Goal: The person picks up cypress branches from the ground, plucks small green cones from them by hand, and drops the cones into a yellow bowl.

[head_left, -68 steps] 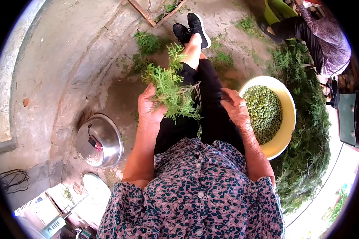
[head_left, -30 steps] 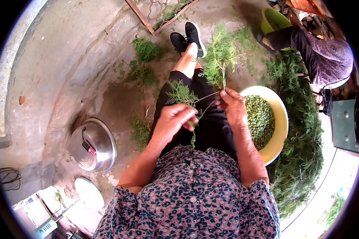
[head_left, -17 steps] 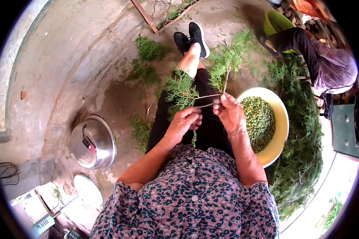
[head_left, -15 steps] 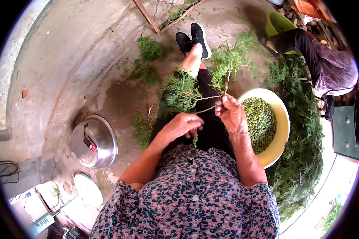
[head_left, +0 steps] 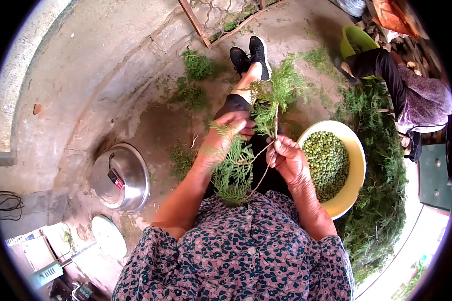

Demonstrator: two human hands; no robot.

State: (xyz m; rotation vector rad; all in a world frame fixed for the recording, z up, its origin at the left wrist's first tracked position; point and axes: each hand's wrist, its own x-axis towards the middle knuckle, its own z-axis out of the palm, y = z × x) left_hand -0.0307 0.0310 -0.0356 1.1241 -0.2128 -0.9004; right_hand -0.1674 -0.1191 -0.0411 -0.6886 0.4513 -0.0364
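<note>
1. Rightward: heap of dark-green feathery cuttings (head_left: 379, 175), beside round yellow plastic tub (head_left: 356, 173).
2. Forked bright-green leafy branch (head_left: 282, 90), above lap; probably light, springy, soft-leaved; best held by woody stem (head_left: 276, 119).
3. Right hand (head_left: 294, 163): thumb and fingers clamped at fork.
4. Left hand (head_left: 226, 131): fingers bent near foliage; grip unclear.
5. Small green berries (head_left: 327, 163), inside tub.
</note>
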